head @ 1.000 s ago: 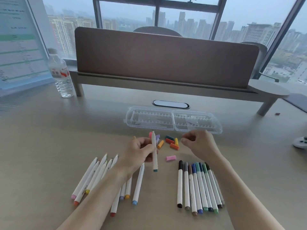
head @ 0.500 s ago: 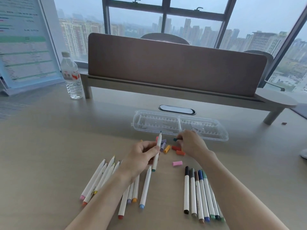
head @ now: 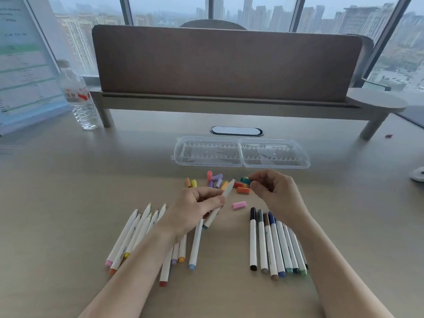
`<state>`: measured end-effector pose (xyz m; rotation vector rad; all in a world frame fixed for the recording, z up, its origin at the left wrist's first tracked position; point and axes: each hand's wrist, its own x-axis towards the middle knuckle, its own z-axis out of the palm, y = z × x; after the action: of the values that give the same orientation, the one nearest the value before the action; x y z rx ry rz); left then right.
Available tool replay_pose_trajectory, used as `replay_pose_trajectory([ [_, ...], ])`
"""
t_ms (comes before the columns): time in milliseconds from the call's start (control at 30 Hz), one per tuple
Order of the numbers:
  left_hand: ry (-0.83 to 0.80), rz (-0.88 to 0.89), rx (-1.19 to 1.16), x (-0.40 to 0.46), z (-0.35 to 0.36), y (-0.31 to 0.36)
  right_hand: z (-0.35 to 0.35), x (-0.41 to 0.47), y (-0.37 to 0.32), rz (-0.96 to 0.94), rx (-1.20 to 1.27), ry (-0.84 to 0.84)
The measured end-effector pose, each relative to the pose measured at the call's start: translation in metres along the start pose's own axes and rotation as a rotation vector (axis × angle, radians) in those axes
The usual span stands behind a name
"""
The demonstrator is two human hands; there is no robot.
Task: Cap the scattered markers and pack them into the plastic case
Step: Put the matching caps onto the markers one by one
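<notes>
Open on the far middle of the tabletop (head: 68, 191): clear plastic case (head: 241, 152), lid and base spread flat side by side, ribbed slots visible, no markers inside. Just near of the case, loose caps (head: 218, 180) in a small pile: pink, purple, orange, yellow, red. One pink cap (head: 239, 205) apart, nearer, between the two hands.

Left hand (head: 195, 212) raised over the tabletop, fingers clamped on an uncapped white marker (head: 226, 195), tip tilted up and to the right, teal end pointing down. Right hand (head: 273, 191) just right of it, fingers pinched together on a teal cap (head: 245, 179), close to the marker's tip but apart from it.

On the near left, partly under the left forearm, uncapped markers (head: 137, 230) fanned out, bare tips pointing far, coloured ends near. On the near right, capped markers (head: 270, 244) in a tidy row, touching side by side, black one leftmost.

At far left, water bottle (head: 79, 97) upright beside a standing printed board (head: 25, 65). Behind the case, brown desk divider (head: 224, 63) on a raised shelf.
</notes>
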<state>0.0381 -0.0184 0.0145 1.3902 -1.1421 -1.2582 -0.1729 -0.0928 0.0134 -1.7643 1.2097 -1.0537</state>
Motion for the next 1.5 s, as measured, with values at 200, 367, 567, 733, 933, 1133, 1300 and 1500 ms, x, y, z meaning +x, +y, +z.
replay_pose_trajectory([
  [200, -0.031, -0.005, 0.101, -0.003, 0.004, -0.001, -0.004, -0.001, -0.002, -0.042, -0.04, -0.017],
  [367, -0.022, -0.014, 0.105, -0.003, 0.003, -0.001, -0.003, -0.003, -0.004, -0.091, 0.014, -0.09],
  [567, -0.071, -0.006, 0.104, -0.006, 0.0, 0.003, -0.002, -0.003, -0.003, -0.092, 0.186, -0.081],
  [733, -0.101, 0.001, 0.119, -0.006, -0.001, 0.002, -0.003, -0.003, 0.0, -0.037, 0.269, -0.162],
  [933, -0.156, -0.011, 0.077, -0.008, 0.0, 0.002, -0.001, -0.005, 0.0, 0.038, 0.335, -0.166],
  [1133, -0.13, -0.017, 0.087, -0.006, 0.003, -0.003, 0.009, -0.006, -0.005, -0.015, 0.252, -0.116],
  [1300, -0.174, -0.056, 0.01, -0.007, -0.001, 0.001, 0.003, -0.005, -0.006, -0.017, 0.209, -0.169],
  [1500, -0.197, -0.155, 0.101, -0.009, 0.017, 0.007, -0.008, -0.002, 0.001, 0.058, 0.164, -0.08],
])
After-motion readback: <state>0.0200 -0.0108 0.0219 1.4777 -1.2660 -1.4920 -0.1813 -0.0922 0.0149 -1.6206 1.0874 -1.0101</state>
